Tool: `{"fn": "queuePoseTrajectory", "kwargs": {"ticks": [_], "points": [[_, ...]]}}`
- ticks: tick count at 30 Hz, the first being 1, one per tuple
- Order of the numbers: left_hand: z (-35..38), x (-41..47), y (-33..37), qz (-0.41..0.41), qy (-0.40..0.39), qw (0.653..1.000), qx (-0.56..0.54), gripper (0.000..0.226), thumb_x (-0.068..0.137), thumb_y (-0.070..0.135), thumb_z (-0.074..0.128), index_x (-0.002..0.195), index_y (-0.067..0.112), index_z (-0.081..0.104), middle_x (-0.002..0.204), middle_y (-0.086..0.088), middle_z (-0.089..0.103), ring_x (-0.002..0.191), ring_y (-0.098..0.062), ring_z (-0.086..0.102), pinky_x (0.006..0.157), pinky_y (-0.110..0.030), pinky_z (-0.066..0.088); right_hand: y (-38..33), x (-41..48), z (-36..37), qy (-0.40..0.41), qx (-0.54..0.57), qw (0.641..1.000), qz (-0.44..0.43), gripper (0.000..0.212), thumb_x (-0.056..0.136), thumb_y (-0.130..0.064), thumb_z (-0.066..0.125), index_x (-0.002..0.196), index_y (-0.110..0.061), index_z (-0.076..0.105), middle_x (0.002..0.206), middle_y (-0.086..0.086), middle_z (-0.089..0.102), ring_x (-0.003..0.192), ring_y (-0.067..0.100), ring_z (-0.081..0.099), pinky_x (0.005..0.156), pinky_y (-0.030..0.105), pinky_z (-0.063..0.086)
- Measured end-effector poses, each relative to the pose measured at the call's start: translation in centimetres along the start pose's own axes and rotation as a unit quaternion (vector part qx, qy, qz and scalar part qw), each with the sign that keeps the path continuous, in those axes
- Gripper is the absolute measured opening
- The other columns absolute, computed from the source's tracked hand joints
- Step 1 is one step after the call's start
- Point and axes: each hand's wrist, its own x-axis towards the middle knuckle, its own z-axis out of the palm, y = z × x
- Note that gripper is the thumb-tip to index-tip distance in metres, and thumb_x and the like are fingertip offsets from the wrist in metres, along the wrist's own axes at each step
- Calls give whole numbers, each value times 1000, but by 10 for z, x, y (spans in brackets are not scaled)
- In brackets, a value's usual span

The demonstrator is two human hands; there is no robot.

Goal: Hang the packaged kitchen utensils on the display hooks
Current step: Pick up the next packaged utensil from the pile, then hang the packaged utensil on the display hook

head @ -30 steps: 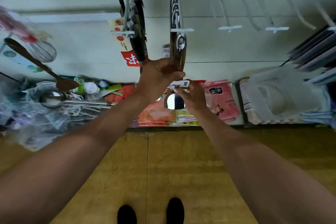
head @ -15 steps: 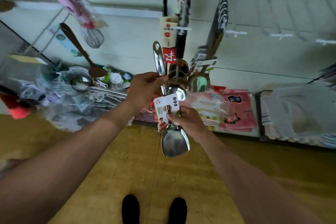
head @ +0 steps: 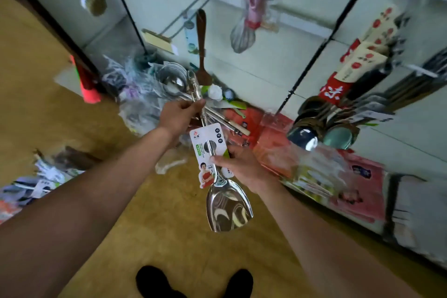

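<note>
A steel spatula (head: 227, 205) with a white card label (head: 208, 150) hangs blade-down in front of me, above the floor. My left hand (head: 180, 116) grips its handle near the top. My right hand (head: 239, 167) pinches the neck and the label's lower edge. On the wall hooks at the right hang several steel spatulas and ladles (head: 338, 118), with red-and-white packaged utensils (head: 358, 65) behind them. A brown wooden spoon (head: 202, 48) and a pink-handled whisk (head: 244, 31) hang on hooks farther left.
A heap of loose ladles and bagged utensils (head: 169, 84) lies on the bottom shelf at the wall. Red packages (head: 273, 143) lie to its right. More wrapped goods (head: 38, 181) lie on the yellow floor at the left. My shoes (head: 193, 280) show below.
The view has swung left and down. The spatula has come away from the hook row at the right and sits lower, held in both hands the whole time.
</note>
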Motion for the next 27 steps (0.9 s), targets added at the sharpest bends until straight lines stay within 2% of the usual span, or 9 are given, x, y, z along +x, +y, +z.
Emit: {"fn": "queuePoseTrajectory", "kwargs": {"ticks": [5, 8, 11, 13, 15, 18, 21, 23, 27], "points": [[-80, 11, 3, -3, 46, 999, 7, 30, 86, 36, 75, 94, 7, 72, 77, -7, 73, 54, -13, 69, 50, -21, 52, -31, 32, 69, -30, -30, 999, 13, 24, 85, -24, 75, 108, -15, 74, 102, -4, 76, 98, 13, 72, 94, 39, 55], [-137, 20, 2, 1, 58, 998, 22, 47, 76, 53, 77, 99, 12, 74, 82, -5, 76, 68, -20, 74, 63, -30, 57, -51, 52, 118, -45, -61, 997, 14, 26, 85, -26, 75, 110, -18, 74, 102, -7, 76, 97, 10, 71, 91, 35, 57], [-197, 27, -5, -6, 78, 997, 12, 74, 58, 69, 78, 103, 11, 74, 89, -7, 77, 79, -25, 75, 77, -40, 61, -68, 71, 170, -73, -76, 994, 22, 25, 86, -27, 75, 111, -21, 73, 100, -13, 75, 92, 1, 70, 82, 22, 56], [-236, 30, -11, -6, 96, 995, -2, 56, 70, 58, 79, 97, 9, 75, 86, -8, 76, 78, -25, 74, 76, -37, 61, -77, 84, 207, -92, -79, 992, 27, 23, 87, -26, 74, 109, -23, 73, 99, -13, 75, 92, 2, 71, 81, 21, 56], [-275, 32, -20, -12, 122, 992, -16, 35, 82, 42, 77, 94, 10, 75, 83, -4, 74, 69, -17, 69, 64, -26, 59, -83, 98, 244, -112, -94, 989, 32, 17, 86, -26, 75, 104, -27, 74, 101, -11, 76, 94, 8, 72, 87, 32, 57], [-342, 31, -41, -34, 149, 987, -46, 27, 83, 40, 77, 92, 15, 74, 81, -2, 73, 65, -13, 66, 53, -19, 51, -94, 116, 303, -133, -130, 982, 27, 12, 87, -24, 75, 98, -26, 74, 99, -8, 76, 91, 10, 73, 85, 35, 59], [-409, 22, -61, -55, 172, 981, -70, 27, 80, 44, 78, 87, 18, 72, 81, -4, 74, 64, -14, 68, 57, -24, 53, -101, 131, 363, -164, -169, 972, 26, 24, 84, -29, 77, 106, -19, 74, 101, -5, 76, 94, 14, 73, 87, 41, 59], [-452, 13, -73, -69, 196, 973, -103, 24, 85, 37, 75, 86, 14, 69, 76, -5, 72, 56, -13, 66, 53, -24, 54, -104, 141, 402, -183, -192, 964, 17, 27, 83, -28, 78, 107, -17, 72, 101, -6, 76, 92, 12, 73, 85, 36, 59], [-526, -2, -103, -104, 261, 949, -142, 23, 87, 31, 75, 86, 9, 69, 74, -10, 71, 53, -16, 68, 51, -25, 55, -111, 165, 467, -211, -216, 953, 11, 28, 85, -19, 76, 108, -9, 63, 87, -9, 72, 69, -6, 67, 58, 9, 49]]}}
